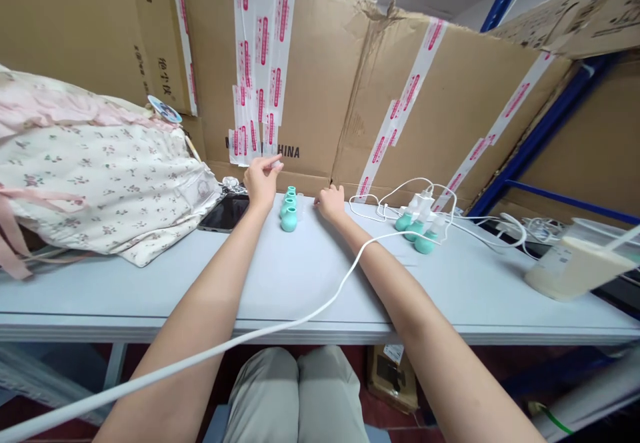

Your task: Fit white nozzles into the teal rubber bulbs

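My left hand (261, 181) is raised near the cardboard wall, thumb and forefinger pinched together. A small pale thing seems to show at its fingertips, too little to name. My right hand (330, 201) rests low at the back of the table with its fingers curled; whatever is under them is hidden. Between the hands stands a row of several small round teal bottles (289, 220) with open necks. Beside that row are faint clear pieces (301, 207). Right of my right hand, more teal bottles (425, 243) carry clear and white tops.
A white cable (300, 321) crosses in front of me over my right forearm. Left are a floral cloth bag (110, 183) and a dark phone (225, 213). Tangled white cords (450, 193) and a tub of beige liquid (560, 273) are right. Taped cardboard (320, 83) walls the back.
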### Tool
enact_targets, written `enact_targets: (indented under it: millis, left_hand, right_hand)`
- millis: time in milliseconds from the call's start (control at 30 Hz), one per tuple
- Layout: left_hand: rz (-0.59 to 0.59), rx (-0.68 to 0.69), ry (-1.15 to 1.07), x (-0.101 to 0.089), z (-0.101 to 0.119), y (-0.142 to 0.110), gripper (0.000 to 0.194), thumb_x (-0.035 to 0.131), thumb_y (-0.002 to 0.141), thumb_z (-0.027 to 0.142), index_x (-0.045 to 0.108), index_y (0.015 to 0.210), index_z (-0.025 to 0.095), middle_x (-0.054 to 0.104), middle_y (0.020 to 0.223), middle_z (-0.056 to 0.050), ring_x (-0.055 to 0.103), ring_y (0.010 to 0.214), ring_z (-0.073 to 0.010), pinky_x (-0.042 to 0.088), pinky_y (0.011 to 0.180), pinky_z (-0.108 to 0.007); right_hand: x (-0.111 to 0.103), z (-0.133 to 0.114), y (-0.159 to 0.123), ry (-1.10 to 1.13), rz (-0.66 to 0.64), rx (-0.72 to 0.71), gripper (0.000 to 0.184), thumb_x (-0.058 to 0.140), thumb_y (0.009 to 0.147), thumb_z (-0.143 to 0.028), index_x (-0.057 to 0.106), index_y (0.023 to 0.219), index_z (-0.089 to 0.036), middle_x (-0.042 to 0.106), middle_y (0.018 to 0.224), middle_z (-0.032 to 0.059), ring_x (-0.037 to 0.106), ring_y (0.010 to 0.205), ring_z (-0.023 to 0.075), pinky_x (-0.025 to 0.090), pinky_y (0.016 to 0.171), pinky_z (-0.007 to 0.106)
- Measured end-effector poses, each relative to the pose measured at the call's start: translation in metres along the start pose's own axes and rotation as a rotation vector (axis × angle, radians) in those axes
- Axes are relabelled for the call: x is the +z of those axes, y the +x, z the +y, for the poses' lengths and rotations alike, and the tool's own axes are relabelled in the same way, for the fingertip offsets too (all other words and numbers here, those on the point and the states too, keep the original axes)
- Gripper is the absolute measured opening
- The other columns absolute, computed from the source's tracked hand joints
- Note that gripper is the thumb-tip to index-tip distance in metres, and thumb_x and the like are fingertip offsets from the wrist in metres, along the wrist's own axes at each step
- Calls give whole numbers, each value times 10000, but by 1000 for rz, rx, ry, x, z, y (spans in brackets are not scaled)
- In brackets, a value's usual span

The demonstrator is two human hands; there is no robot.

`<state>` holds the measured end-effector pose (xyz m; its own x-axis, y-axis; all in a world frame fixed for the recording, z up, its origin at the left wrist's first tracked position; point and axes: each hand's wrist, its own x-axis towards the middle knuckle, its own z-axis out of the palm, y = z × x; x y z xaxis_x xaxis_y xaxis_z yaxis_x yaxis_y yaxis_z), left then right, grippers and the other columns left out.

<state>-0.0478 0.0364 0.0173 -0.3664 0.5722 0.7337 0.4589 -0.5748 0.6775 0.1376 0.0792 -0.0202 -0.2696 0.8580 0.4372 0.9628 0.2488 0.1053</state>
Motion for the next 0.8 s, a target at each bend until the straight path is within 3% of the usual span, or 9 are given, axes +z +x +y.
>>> enact_targets:
  millis: [167, 267, 400, 567, 800]
  left_hand:
    - [-71, 30, 36, 5, 9, -5, 515, 681, 704, 188, 549, 1200, 231, 670, 925, -1, 622, 779, -128, 473, 785, -262]
    - [-155, 45, 23, 9, 15, -10, 566, 666, 699, 147, 490, 1227, 246, 664, 921, 11, 638, 771, -121, 481, 763, -246]
    - [-310, 81, -15, 18, 27, -20, 534, 637, 694, 108, 492, 1188, 247, 665, 884, 23, 643, 745, -118, 487, 749, -239]
    - [-379, 127, -59, 28, 41, -32, 469, 618, 712, 99, 512, 1148, 235, 673, 883, 14, 637, 762, -129, 478, 774, -256]
    - [-455, 161, -67, 39, 46, -56, 405, 583, 770, 107, 515, 1145, 242, 674, 931, -11, 628, 897, -171, 456, 827, -292]
  right_hand:
    - [-14, 2, 2, 189, 52, 91, 99, 650, 763, -243, 730, 761, -185, 702, 898, 123, 528, 972, 266, 287, 874, 414]
    - [-39, 3, 2, 626, 170, 177, 173, 644, 768, -359, 715, 822, -211, 704, 854, 51, 574, 877, 203, 356, 838, 364]
    - [-67, 2, -12, 1166, 260, 21, 228, 701, 689, -388, 690, 777, -178, 689, 815, 33, 593, 793, 157, 422, 766, 298]
    - [-77, 0, -35, 1301, 301, 79, 263, 745, 627, -397, 663, 727, -168, 675, 796, 30, 595, 797, 151, 440, 774, 295]
    - [-77, 15, -57, 1373, 143, 180, 354, 784, 542, -466, 641, 695, -181, 672, 777, 17, 593, 806, 162, 435, 768, 303]
